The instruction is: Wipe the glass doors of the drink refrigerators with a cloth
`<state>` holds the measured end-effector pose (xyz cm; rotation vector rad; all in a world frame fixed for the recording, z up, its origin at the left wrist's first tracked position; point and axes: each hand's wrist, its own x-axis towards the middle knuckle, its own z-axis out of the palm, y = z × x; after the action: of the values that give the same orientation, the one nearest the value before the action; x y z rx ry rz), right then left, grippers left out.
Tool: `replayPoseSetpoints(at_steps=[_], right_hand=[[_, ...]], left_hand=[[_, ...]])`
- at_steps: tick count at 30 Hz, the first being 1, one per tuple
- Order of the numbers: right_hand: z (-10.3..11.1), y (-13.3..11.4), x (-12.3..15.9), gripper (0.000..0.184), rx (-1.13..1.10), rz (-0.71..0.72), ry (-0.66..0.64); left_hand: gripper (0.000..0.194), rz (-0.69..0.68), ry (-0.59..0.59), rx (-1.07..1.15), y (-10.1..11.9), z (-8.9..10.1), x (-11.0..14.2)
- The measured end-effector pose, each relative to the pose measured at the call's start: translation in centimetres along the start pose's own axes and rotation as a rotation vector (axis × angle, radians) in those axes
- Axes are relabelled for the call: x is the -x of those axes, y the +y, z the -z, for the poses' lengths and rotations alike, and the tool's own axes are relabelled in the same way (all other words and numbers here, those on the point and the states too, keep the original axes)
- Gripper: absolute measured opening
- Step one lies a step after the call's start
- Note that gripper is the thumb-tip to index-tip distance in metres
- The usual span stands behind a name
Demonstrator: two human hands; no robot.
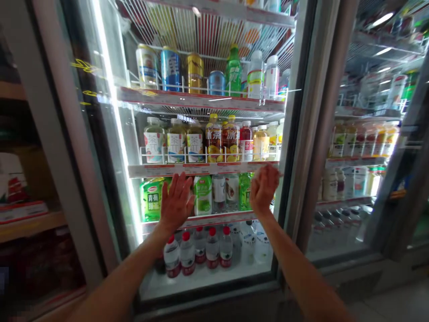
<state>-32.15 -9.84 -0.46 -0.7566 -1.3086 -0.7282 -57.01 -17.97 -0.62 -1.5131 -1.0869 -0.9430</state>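
Both of my arms reach toward a lit drinks fridge with reflections over its front. My left hand [177,199] is open, its fingers stretched upward and nearly together, in front of the lower bottle shelf. Close beside it are a green-labelled bottle [152,201] and a green bottle [203,197]. My right hand [264,190] is raised and closed at the right end of the price strip [201,169]. Its fingers are curled, and whatever they may hold is too blurred to make out. A green bottle [245,192] stands just left of that hand.
Several red-capped bottles [212,250] stand on the fridge floor. Above are tea bottles [176,142] behind a wire rail, then cans [170,69] on a higher shelf. A metal door frame [317,125] borders the right side. Wooden shelving [31,226] stands at left.
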Motion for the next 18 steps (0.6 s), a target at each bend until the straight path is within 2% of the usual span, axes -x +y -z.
replayPoseSetpoints(at_steps=[1,2,3,4,6,7,8,9,12,13,14,15,18], right_hand=[[0.0,0.6,-0.3,0.054,0.031,-0.123,0.086],[0.0,0.7,-0.5,0.055,0.044,-0.183,0.128],[0.0,0.4,-0.4,0.055,0.038,-0.167,0.112],[0.1,-0.2,0.0,0.056,0.014,-0.071,0.036],[0.2,-1.7,1.1,0.056,-0.052,0.214,-0.181],[0.4,-2.0,1.7,0.056,-0.072,0.313,-0.256],[0.5,-1.9,2.0,0.056,-0.071,0.34,-0.275],[0.5,-1.5,2.2,0.056,-0.047,0.287,-0.232],[0.5,0.1,2.1,0.056,0.063,-0.083,0.03],[0.4,0.2,2.2,0.057,0.071,-0.144,0.069],[0.4,-0.2,2.5,0.057,0.058,-0.138,0.055],[0.4,-0.8,2.8,0.058,0.027,-0.059,-0.011],[0.4,-2.5,3.9,0.058,-0.068,0.304,-0.274]], left_hand=[[0.067,0.005,0.002,0.001,0.0,-0.1,0.2],[0.067,0.013,0.004,0.003,0.1,-0.1,0.3],[0.068,0.021,0.007,0.008,0.1,-0.2,0.3],[0.068,0.026,0.01,0.017,0.1,-0.2,0.3],[0.067,0.03,0.012,0.039,0.0,-0.2,0.3],[0.067,0.032,0.007,0.046,0.1,-0.1,0.3],[0.067,0.034,0.0,0.048,0.2,-0.1,0.4],[0.067,0.033,-0.007,0.046,0.3,0.0,0.6],[0.068,0.039,-0.028,0.031,0.9,-0.1,1.5],[0.069,0.047,-0.029,0.026,1.2,-0.2,1.9],[0.07,0.055,-0.027,0.023,1.4,-0.3,2.1],[0.07,0.065,-0.021,0.022,1.6,-0.4,2.4],[0.07,0.072,-0.005,0.029,1.6,-0.5,2.7]])
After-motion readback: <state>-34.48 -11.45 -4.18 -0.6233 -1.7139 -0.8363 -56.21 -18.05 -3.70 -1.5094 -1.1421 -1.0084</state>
